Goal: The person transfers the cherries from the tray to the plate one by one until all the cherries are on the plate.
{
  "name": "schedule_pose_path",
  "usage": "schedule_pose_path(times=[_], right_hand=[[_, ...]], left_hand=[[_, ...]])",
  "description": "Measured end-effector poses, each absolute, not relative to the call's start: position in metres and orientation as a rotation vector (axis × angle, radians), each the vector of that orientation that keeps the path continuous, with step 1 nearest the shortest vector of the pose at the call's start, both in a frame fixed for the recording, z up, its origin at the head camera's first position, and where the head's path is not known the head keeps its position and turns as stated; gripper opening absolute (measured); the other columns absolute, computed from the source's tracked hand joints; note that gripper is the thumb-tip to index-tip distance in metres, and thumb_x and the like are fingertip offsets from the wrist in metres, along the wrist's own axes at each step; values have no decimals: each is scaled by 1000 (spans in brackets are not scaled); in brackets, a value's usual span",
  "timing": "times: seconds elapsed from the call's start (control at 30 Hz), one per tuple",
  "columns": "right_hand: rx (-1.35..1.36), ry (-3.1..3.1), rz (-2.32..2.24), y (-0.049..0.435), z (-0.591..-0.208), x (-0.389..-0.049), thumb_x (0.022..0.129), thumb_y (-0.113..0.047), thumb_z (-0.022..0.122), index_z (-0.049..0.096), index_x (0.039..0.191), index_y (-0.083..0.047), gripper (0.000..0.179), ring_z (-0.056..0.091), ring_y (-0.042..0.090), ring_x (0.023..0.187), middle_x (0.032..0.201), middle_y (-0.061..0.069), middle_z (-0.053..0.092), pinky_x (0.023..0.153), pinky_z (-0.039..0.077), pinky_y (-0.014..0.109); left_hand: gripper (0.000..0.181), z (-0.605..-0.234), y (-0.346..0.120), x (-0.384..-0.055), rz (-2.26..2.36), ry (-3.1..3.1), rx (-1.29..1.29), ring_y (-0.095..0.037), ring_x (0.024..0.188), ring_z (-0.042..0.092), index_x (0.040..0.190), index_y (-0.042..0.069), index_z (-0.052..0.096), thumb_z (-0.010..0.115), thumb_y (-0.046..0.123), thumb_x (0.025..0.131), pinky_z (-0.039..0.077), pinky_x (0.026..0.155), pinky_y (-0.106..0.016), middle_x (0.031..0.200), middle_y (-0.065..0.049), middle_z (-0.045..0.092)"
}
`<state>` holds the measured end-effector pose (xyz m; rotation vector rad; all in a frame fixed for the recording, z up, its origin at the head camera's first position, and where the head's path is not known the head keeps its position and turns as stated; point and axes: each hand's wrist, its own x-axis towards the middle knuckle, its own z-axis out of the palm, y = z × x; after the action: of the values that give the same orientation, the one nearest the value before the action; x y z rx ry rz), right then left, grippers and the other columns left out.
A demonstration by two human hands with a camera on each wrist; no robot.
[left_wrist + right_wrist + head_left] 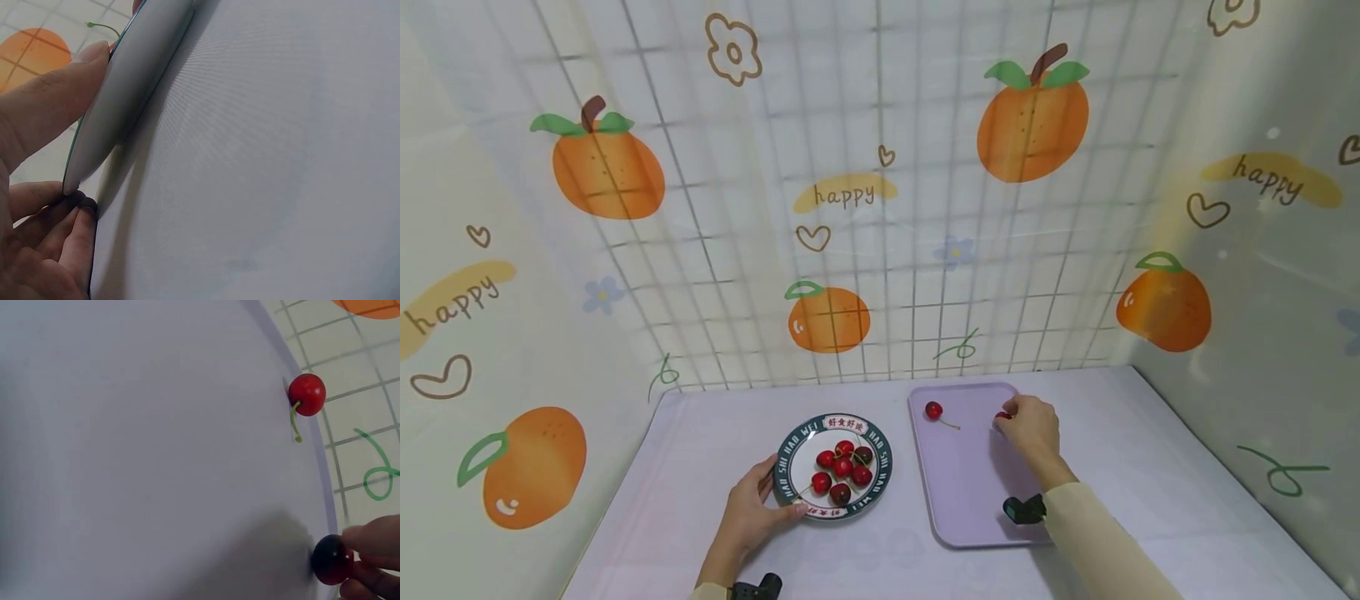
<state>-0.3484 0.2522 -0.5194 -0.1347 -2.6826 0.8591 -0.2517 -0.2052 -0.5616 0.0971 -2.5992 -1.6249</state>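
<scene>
My left hand (748, 512) grips the near left rim of a round white plate (885, 463) with a dark green patterned border. In the left wrist view, the thumb lies over the edge of the plate (128, 94), and the other fingers are low beside it. Several red cherries (843, 467) are grouped on the plate. At the far right of a light purple tray (962, 500), my right hand (1033, 429) pinches a dark red cherry (331, 559) between thumb and fingers. Another cherry (933, 410), with a green stem, lies in the tray's far left corner.
The plate stands left of the tray on a white tabletop (700, 442). A patterned curtain (917, 275) with a wire grid behind it closes off the back, and printed sheets flank both sides. A black wrist camera (1025, 509) sits over the tray's near right part.
</scene>
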Motion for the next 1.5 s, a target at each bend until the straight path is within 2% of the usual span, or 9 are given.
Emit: schedule_pose_path(times=[0.53, 0.9, 1.23, 1.5], right_hand=[[-179, -2751, 838, 251, -525, -348, 86, -12, 80, 74, 103, 7, 26, 68, 46, 97, 102, 26, 74, 83, 59, 58], [-106, -2667, 843, 243, -516, -344, 85, -12, 79, 75, 101, 7, 25, 69, 45, 95, 97, 24, 76, 85, 59, 58], [-23, -2593, 877, 207, -477, -338, 87, -13, 81, 75, 101, 5, 23, 70, 40, 92, 93, 20, 77, 84, 56, 56], [150, -2482, 964, 160, -462, -331, 84, -10, 85, 77, 99, 2, 21, 72, 35, 92, 94, 15, 76, 87, 56, 54]], left_hand=[[118, -563, -205, -253, -1595, -2594, 92, -40, 147, 45, 155, -5, 43, 103, 24, 57, 41, 120, -41, 159, -25, 45], [119, -564, -206, -253, -1579, -2609, 88, -41, 147, 45, 155, -5, 43, 104, 27, 58, 42, 120, -42, 159, -26, 45], [117, -562, -205, -254, -1589, -2606, 95, -40, 147, 45, 155, -5, 44, 104, 25, 58, 42, 120, -42, 159, -26, 45], [119, -563, -205, -253, -1584, -2607, 88, -41, 147, 45, 155, -5, 43, 103, 26, 57, 42, 120, -42, 160, -26, 44]])
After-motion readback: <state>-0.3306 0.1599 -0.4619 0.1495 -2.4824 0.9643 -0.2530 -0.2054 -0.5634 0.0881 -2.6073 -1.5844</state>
